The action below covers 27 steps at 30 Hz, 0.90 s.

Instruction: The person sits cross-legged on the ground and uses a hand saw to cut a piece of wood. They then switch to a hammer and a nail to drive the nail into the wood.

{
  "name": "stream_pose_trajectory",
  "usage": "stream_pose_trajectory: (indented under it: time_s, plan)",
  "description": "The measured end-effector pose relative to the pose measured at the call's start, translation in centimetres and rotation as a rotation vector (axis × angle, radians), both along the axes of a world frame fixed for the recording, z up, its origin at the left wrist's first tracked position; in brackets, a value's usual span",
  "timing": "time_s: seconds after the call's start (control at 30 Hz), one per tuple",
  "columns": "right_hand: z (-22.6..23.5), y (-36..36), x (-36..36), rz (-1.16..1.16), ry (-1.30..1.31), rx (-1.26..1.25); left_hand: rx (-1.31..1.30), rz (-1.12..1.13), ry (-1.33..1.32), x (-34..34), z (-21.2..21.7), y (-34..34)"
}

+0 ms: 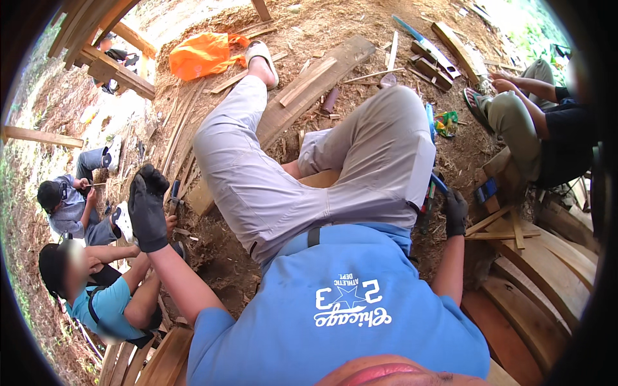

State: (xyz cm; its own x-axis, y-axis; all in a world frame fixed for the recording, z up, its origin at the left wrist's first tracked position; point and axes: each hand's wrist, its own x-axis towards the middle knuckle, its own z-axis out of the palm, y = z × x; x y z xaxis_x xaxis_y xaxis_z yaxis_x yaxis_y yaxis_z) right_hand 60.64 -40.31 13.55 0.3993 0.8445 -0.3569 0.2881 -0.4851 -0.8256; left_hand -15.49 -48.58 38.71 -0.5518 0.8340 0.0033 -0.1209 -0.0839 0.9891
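Dark gloves (152, 233) cover the left hand (147, 204) and right hand (456, 211), ending at the wrists. Above each glove, a bare forearm (182, 278) meets a short blue sleeve (209, 334). Between the hands: blue T-shirt (293, 305), white lettering (353, 319), star outline (349, 298), light grey trousers (322, 196). Forward of the left hand: pale shoe (259, 49).

"What carried the things?"
"Earthen ground (222, 243), strewn with wood shavings (347, 20)."
"And what lay on it?"
"A wide plank (315, 94) lay at twelve o'clock, an orange bag (201, 56) at eleven, a long blue-ended tool (408, 28) at one, a green packet (445, 123) at two."
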Motion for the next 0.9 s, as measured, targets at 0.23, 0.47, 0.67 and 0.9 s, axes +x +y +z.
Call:
stream_pose_trajectory:
  time_s: [0.23, 0.47, 0.67, 0.9]
  plan:
    - [6.8, -2.3, 6.6, -0.179, -0.645, 0.306, 0.088, -0.050, -0.052, 3.6, 0.5, 4.7]
    - [16.9, 4.1, 2.2, -0.259, -0.819, 0.593, 0.208, -0.194, 0.123, 9.5, 4.2, 11.1]
    - [20.5, 12.6, -6.3, -0.038, -0.802, 0.850, 0.178, -0.301, 0.499, 17.3, 7.7, 14.1]
    - [22.9, 16.6, -17.2, 0.191, -0.683, 0.954, 0.097, -0.519, 0.720, 24.6, 4.0, 16.2]
